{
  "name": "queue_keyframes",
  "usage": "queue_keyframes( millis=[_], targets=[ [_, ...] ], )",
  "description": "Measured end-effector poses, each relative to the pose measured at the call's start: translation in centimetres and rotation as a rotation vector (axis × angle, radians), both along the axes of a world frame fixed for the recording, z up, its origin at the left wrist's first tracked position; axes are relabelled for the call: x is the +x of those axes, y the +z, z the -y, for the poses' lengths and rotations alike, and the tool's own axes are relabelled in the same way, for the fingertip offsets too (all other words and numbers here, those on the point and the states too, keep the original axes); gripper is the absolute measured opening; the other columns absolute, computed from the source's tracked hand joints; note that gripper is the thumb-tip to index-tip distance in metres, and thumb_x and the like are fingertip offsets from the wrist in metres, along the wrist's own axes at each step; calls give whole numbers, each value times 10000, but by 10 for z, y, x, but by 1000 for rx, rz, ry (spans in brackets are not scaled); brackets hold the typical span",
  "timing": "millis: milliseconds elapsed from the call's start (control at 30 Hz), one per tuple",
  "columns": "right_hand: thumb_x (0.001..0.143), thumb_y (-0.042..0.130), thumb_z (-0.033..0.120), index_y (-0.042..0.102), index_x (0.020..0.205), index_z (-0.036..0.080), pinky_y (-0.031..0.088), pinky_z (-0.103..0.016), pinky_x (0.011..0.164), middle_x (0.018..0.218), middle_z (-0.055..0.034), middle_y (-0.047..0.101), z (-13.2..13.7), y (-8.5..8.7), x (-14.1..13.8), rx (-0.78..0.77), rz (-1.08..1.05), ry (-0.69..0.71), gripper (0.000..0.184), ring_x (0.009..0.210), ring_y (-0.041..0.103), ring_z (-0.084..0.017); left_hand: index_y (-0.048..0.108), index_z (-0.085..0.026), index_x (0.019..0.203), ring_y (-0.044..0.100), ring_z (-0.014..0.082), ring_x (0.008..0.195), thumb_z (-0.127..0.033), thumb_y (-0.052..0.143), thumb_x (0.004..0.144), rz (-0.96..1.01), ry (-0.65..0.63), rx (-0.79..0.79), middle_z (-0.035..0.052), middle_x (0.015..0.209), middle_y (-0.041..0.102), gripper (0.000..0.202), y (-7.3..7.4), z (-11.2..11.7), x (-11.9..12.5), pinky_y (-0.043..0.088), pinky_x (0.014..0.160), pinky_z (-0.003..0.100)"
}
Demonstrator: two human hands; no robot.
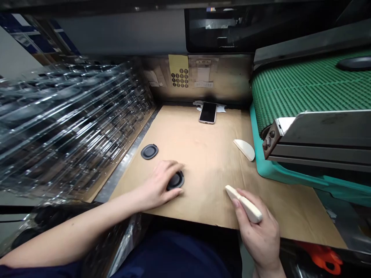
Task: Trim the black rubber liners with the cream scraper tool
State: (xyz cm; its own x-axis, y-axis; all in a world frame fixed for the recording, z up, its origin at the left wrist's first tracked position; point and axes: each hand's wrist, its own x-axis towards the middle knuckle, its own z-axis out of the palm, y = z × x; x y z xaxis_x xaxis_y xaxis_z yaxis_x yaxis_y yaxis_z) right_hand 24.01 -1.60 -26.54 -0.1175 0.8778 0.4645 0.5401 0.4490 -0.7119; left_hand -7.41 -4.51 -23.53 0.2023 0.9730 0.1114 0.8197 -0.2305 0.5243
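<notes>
My left hand (162, 185) rests at the front of the cardboard sheet (199, 154), its thumb and fingers curled round a black oval cap-like piece (177, 180). A second black oval piece (149, 151) of the same look lies flat just beyond that hand, to the left. Over the sheet's front edge, my right hand (259, 227) grips a cream-white block (246, 206) with a flat, wedge-like shape, thumb on one side and fingers on the other. Another white piece, a half-moon block (245, 150), lies near the sheet's right side.
A phone (208, 113) lies at the back on some white paper. Stacked clear plastic trays (87, 119) with dark pieces fill the left. To the right, a green conveyor belt (313, 83) carries a black piece (355, 63) above a teal bin (278, 172). An orange-handled tool (327, 260) sits low right.
</notes>
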Motion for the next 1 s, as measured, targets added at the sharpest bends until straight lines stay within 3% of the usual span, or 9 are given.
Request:
queue_keyframes(
  millis=[67,133,233,367,500,600,700,833,1000],
  targets=[
    [951,661,351,705,1112,262,591,-247,831,1019,-5,764,-1,0,0,13,5,5,189,862,744,-164,520,-240,1409,492,286,1271,-438,590,948,-102,-95,-29,138,1344,540,507,3,-3,1,422,1112,467],
    [957,653,361,704,1111,263,592,-238,823,1018,-3,767,-1,0,0,18,12,5,190,867,750,-164,560,-230,1384,511,256,1236,-426,557,959,-160,-68,-7,122,1310,562,468,9,-21,-6,424,1114,422],
    [965,642,368,702,1114,261,594,-227,809,1012,-2,769,-1,0,1,26,18,9,193,862,754,-160,580,-199,1376,501,269,1243,-455,579,919,-223,178,100,121,1302,569,524,16,-72,-37,388,1151,425],
    [969,633,360,697,1114,259,599,-219,800,1013,-5,770,-1,0,1,54,6,11,188,858,758,-158,604,-134,1326,434,368,1292,-449,573,888,-231,472,163,178,1260,548,540,14,-144,-98,327,1160,560],
    [975,623,343,694,1106,255,598,-207,793,1006,-5,770,-1,1,0,85,8,11,173,863,760,-154,644,-125,1246,472,400,1246,-495,638,816,-220,583,117,194,1185,573,568,-1,-173,-136,374,1105,575],
    [975,624,331,686,1113,250,596,-207,800,1016,-8,767,-2,1,-1,105,4,23,171,875,758,-153,587,-128,1331,461,393,1277,-552,615,818,-223,583,110,200,1261,558,666,-11,-167,-145,372,1114,555],
    [978,621,313,678,1121,248,593,-210,803,1013,-11,765,-2,1,0,122,-1,38,168,873,755,-151,453,-147,1473,401,364,1367,-587,497,892,-234,557,151,192,1404,489,731,-17,-148,-141,319,1169,529],
    [978,620,278,666,1119,245,588,-208,785,985,-12,757,-2,2,-1,138,-14,54,153,853,748,-144,574,-204,1371,477,339,1323,-618,569,838,-270,413,123,137,1366,537,675,-23,-107,-129,353,1171,487],
    [964,629,234,646,1126,247,592,-238,793,985,-23,742,0,2,-2,122,-65,87,163,864,739,-156,581,-219,1297,514,298,1316,-458,484,916,-284,364,158,128,1363,516,460,-28,-64,-123,387,1170,455]
  ],
)
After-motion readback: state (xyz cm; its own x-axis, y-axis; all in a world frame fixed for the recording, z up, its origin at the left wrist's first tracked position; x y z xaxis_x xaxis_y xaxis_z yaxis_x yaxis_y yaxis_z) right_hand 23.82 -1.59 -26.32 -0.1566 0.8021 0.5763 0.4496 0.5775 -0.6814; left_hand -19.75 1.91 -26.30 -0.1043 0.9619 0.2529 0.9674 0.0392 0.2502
